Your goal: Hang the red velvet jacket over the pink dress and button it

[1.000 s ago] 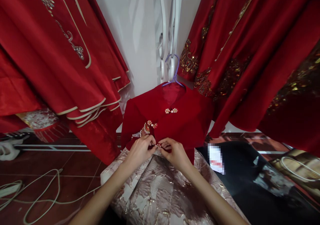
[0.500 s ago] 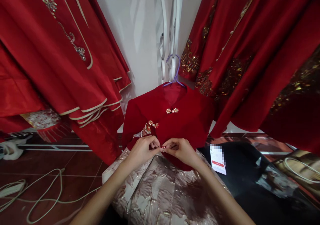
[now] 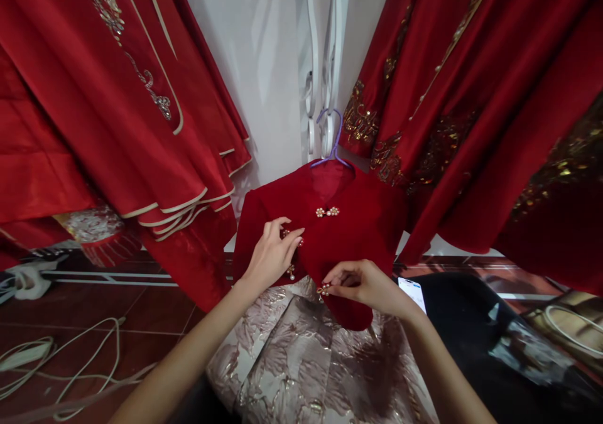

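A short red velvet jacket [image 3: 362, 223] hangs on a purple hanger [image 3: 335, 141]. Its upper beaded frog clasp [image 3: 327, 212] is joined at the neck, and below it the front panels part. My left hand [image 3: 273, 251] pinches the beaded clasp half [image 3: 300, 242] on the left panel, partly covering it; a pearl drop [image 3: 292, 276] dangles underneath. Lower down, my right hand [image 3: 360, 286] grips the other beaded clasp half [image 3: 323, 290] at the edge of the right panel between thumb and fingers. The two halves are apart. Pinkish metallic brocade fabric [image 3: 287, 361] spreads below the jacket.
Red embroidered garments [image 3: 155, 97] hang at left, with more gold-sequined red ones [image 3: 452, 116] at right. A phone [image 3: 412, 293] rests on a black surface [image 3: 461, 348] near a clear plastic bag [image 3: 532, 355]. White cable [image 3: 115, 348] lies coiled on the tiled floor.
My hands were together at the jacket's lower front. Now they have separated: the left has moved up to the left clasp half, the right slightly rightward and down with its half.
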